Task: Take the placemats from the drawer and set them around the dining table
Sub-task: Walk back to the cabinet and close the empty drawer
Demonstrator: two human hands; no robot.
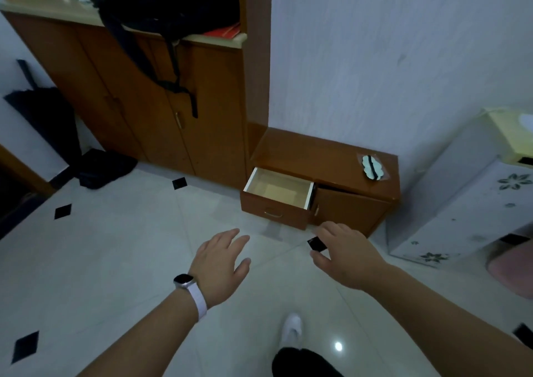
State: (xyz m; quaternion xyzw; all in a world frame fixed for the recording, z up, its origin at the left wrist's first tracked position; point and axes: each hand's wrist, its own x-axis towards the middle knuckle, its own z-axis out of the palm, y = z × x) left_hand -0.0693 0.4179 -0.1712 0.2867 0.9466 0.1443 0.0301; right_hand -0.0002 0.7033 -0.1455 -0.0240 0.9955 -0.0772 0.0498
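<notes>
Drawer (278, 193) pulled open at 1 o'clock in low cabinet (317, 157); backpack (161, 2) at 11, umbrella (46, 111) at 10. My left hand (220, 264) and right hand (343, 252) spread wide, empty, over white tiled floor (115, 261).

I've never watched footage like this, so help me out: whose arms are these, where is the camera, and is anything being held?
There is no machine here. A person wears one wide-angle camera on their head, so you see their own arms stretching forward and down. This single picture is that head view.

The left hand, with a watch on its wrist, and the right hand both have their fingers spread and hold nothing. They reach over a pale tiled floor toward an open drawer in a low wooden cabinet. No placemats show in the part of the drawer that can be seen.

A small clear packet lies on the low cabinet's top. Further back, a black backpack sits on a taller cabinet. At the bottom you can see the person's white shoe.
</notes>
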